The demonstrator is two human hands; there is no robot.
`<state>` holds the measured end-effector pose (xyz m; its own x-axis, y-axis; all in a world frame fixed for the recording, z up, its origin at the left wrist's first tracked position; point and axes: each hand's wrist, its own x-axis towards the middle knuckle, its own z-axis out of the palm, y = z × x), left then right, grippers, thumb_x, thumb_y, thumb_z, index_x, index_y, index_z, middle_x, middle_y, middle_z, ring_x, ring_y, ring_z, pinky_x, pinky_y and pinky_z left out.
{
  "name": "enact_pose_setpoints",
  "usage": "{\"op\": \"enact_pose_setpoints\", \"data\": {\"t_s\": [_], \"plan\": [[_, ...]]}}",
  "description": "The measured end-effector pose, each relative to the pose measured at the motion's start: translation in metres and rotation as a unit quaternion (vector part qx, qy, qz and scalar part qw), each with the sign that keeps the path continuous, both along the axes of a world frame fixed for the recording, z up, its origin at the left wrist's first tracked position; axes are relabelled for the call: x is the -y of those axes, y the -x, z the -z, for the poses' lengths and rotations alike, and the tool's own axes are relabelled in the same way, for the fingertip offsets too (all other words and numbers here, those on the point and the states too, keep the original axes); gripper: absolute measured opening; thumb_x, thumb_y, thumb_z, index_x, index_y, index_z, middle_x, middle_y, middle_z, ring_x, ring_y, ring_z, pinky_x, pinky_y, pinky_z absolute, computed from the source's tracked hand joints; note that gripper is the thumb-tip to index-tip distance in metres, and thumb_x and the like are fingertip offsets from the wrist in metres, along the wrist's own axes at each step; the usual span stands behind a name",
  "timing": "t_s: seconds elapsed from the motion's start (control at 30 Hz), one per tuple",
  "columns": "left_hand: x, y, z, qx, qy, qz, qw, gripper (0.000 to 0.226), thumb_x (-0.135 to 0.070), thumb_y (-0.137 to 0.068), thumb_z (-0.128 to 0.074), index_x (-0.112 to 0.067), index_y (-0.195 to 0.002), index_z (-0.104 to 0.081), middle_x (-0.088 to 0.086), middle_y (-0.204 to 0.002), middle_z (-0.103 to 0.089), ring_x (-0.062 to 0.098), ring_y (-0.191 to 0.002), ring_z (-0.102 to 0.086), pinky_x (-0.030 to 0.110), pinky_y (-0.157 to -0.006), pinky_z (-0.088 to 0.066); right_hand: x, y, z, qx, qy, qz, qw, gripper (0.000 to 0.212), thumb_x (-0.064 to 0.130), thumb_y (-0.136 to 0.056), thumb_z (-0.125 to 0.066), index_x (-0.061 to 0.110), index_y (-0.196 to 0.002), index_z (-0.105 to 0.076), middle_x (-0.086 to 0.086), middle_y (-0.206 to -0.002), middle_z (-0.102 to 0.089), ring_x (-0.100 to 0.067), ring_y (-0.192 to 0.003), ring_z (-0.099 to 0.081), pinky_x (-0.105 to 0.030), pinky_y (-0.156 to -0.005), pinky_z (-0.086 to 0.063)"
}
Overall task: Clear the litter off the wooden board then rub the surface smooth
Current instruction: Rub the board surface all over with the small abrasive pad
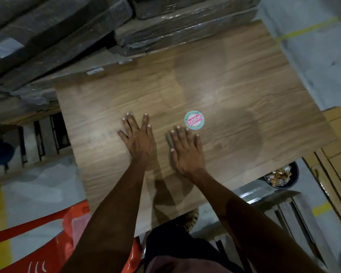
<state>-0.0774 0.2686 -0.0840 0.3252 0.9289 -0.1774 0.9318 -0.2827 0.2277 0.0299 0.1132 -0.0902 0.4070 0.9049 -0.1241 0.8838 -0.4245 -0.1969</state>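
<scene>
A large wooden board (pixel 215 79) with brown grain fills the middle of the view. My left hand (pixel 137 137) lies flat on it with fingers straight and spread. My right hand (pixel 186 150) lies flat beside it, fingers straight; a small greyish edge shows under its index finger, too unclear to name. A round sticker-like disc (pixel 194 120), teal with a red label, rests on the board just beyond my right fingertips, not touched.
Plastic-wrapped dark bundles (pixel 165 34) are stacked past the board's far edge. A black bin (pixel 282 175) holding scraps stands at the right edge, next to flat cardboard (pixel 335 146). Orange plastic (pixel 71 233) lies at the lower left. Grey floor with yellow lines surrounds everything.
</scene>
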Motion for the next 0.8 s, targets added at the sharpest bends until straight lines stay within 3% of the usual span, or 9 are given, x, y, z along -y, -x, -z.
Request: {"op": "enact_pose_setpoints", "data": {"t_s": [0.1,0.2,0.43,0.57,0.7,0.8], "plan": [[-0.009,0.000,-0.001,0.003,0.000,0.013,1.000,0.049,-0.042,-0.110,-0.026,-0.043,-0.158,-0.028,0.016,-0.171,-0.005,0.035,-0.157,0.000,0.063,-0.119,-0.008,-0.017,-0.021,-0.001,-0.008,0.008,0.101,0.995,0.066,0.044,-0.102,-0.031,0.023,-0.164,-0.022,-0.004,-0.172,-0.017,-0.029,-0.157,-0.021,-0.060,-0.120,-0.020],[-0.013,-0.001,-0.001,0.007,0.002,0.010,1.000,0.049,-0.042,-0.109,-0.025,-0.043,-0.158,-0.026,0.015,-0.171,-0.004,0.034,-0.157,0.001,0.063,-0.119,-0.009,-0.042,-0.011,-0.003,-0.021,0.006,0.141,0.990,0.068,0.044,-0.101,-0.030,0.021,-0.164,-0.020,-0.008,-0.172,-0.015,-0.034,-0.157,-0.019,-0.061,-0.119,-0.020],[-0.022,-0.010,-0.002,0.012,0.017,0.003,1.000,0.049,-0.042,-0.110,-0.022,-0.042,-0.159,-0.025,0.014,-0.171,0.000,0.032,-0.158,0.006,0.063,-0.120,-0.008,-0.062,0.001,-0.003,-0.025,-0.016,-0.009,1.000,0.069,0.042,-0.101,-0.035,0.022,-0.165,-0.017,-0.003,-0.173,-0.011,-0.031,-0.159,-0.011,-0.058,-0.123,-0.019],[-0.038,-0.019,-0.002,0.029,0.015,-0.020,0.999,0.049,-0.043,-0.110,-0.024,-0.042,-0.158,-0.026,0.016,-0.171,0.002,0.033,-0.157,0.007,0.063,-0.120,-0.007,-0.073,-0.048,0.000,-0.020,-0.018,0.034,0.999,0.066,0.040,-0.104,-0.034,0.024,-0.165,-0.016,-0.002,-0.174,-0.010,-0.029,-0.160,-0.011,-0.058,-0.124,-0.017],[-0.052,-0.038,-0.002,0.016,0.030,-0.052,0.998,0.049,-0.042,-0.110,-0.021,-0.041,-0.160,-0.023,0.015,-0.171,0.005,0.032,-0.157,0.010,0.064,-0.120,-0.005,-0.096,-0.057,-0.002,-0.026,-0.023,0.075,0.997,0.067,0.039,-0.104,-0.035,0.019,-0.165,-0.016,-0.009,-0.173,-0.012,-0.037,-0.158,-0.013,-0.062,-0.123,-0.015],[-0.061,-0.052,0.001,0.015,0.030,-0.071,0.997,0.050,-0.042,-0.110,-0.020,-0.039,-0.160,-0.022,0.013,-0.171,0.004,0.031,-0.157,0.011,0.064,-0.120,-0.004,-0.108,-0.043,0.001,-0.037,-0.026,0.019,0.999,0.068,0.039,-0.103,-0.036,0.017,-0.165,-0.018,-0.010,-0.173,-0.011,-0.040,-0.158,-0.011,-0.062,-0.123,-0.013]]}}
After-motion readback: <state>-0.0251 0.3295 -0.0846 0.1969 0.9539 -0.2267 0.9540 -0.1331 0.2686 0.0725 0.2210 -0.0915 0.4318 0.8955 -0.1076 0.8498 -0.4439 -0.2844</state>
